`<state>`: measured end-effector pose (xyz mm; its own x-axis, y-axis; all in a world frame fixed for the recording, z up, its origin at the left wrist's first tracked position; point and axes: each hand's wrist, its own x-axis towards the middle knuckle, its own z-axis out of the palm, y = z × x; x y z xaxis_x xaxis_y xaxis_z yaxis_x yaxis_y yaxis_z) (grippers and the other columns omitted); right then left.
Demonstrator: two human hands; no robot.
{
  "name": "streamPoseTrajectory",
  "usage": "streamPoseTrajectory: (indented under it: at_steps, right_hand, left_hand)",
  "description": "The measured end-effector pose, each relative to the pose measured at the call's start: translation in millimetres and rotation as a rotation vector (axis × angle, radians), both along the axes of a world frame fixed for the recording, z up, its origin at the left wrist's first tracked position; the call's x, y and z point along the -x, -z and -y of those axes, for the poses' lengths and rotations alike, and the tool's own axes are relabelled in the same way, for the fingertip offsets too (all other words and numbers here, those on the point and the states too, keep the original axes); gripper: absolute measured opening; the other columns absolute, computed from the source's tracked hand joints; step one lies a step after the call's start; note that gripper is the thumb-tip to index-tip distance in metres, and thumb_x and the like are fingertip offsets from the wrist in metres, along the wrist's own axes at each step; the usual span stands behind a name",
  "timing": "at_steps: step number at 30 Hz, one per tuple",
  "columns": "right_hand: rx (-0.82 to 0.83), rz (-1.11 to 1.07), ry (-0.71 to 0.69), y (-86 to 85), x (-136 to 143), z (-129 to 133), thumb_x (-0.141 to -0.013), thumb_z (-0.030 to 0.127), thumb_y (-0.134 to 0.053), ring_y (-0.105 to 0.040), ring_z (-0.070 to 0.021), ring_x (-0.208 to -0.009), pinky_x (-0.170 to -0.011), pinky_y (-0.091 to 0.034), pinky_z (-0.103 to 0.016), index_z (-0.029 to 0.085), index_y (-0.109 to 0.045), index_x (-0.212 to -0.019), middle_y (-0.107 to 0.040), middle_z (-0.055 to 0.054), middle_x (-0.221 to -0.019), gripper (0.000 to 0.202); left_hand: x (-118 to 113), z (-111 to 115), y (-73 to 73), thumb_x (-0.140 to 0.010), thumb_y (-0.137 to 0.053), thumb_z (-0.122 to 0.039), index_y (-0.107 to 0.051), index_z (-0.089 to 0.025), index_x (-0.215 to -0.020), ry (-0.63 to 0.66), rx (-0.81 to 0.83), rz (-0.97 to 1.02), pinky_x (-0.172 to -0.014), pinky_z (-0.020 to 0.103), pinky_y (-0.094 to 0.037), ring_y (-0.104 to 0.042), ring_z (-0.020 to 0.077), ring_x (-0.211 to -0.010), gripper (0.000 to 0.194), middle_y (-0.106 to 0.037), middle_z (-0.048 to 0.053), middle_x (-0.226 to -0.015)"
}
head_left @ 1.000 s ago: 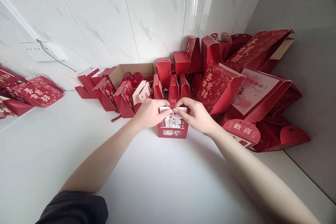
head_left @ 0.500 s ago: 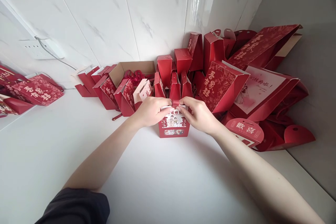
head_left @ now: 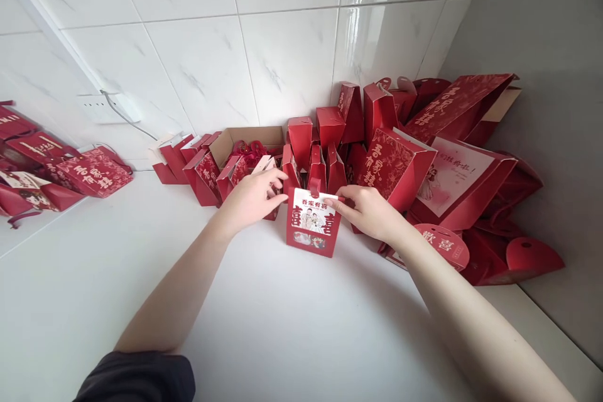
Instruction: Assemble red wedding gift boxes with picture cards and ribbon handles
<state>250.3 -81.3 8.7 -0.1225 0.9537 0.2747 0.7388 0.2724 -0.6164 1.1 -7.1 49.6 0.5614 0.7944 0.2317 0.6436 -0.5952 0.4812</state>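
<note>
A red gift box [head_left: 311, 226] with a printed couple, a white top band and a small window stands slightly turned on the white table. My right hand [head_left: 370, 210] pinches its upper right corner between thumb and fingers. A red ribbon [head_left: 314, 186] loops up from the middle of its top edge. Just left of the box, my left hand [head_left: 257, 198] is held with thumb and fingers apart, nothing between them. Right behind the box stand several narrow red boxes [head_left: 318, 166].
An open cardboard box [head_left: 254, 136] of dark red ribbons sits by the tiled wall. Large red gift boxes [head_left: 398, 163] crowd the right side, with a round-topped red box [head_left: 445, 245] in front. More red boxes [head_left: 97, 173] lie far left, below a wall socket [head_left: 108, 108] with a cable.
My left hand has let go of the box's top and moved left. The right hand stays at the corner, and the box has turned a little. The view has tilted up slightly.
</note>
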Motion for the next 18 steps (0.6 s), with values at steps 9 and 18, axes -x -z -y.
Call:
streamPoseTrajectory:
  at_steps: [9,18]
  right_hand:
    - [0.262,-0.439,-0.286,-14.8,-10.0,11.8,-0.092,0.063,-0.052,-0.068,-0.0201,-0.086,-0.082,-0.053,-0.033,0.016,-0.069,-0.092,-0.072,-0.008,-0.090,0.049]
    - [0.422,0.134,-0.352,-9.2,6.4,22.9,-0.098,0.048,-0.042,-0.067,-0.0236,-0.094,-0.079,-0.049,-0.033,0.024,-0.065,-0.112,-0.071,-0.007,-0.108,0.036]
  left_hand:
    - [12.1,43.4,34.7,-0.088,-0.053,-0.066,-0.020,-0.026,-0.158,0.054,0.381,0.183,-0.103,0.049,-0.047,-0.057,0.0338,-0.128,0.087,-0.052,0.016,-0.146]
    - [-21.6,56.7,97.9,-0.075,-0.078,-0.049,-0.016,-0.024,-0.158,0.050,0.276,0.308,-0.113,0.047,-0.042,-0.045,0.0329,-0.139,0.106,-0.039,0.015,-0.155]
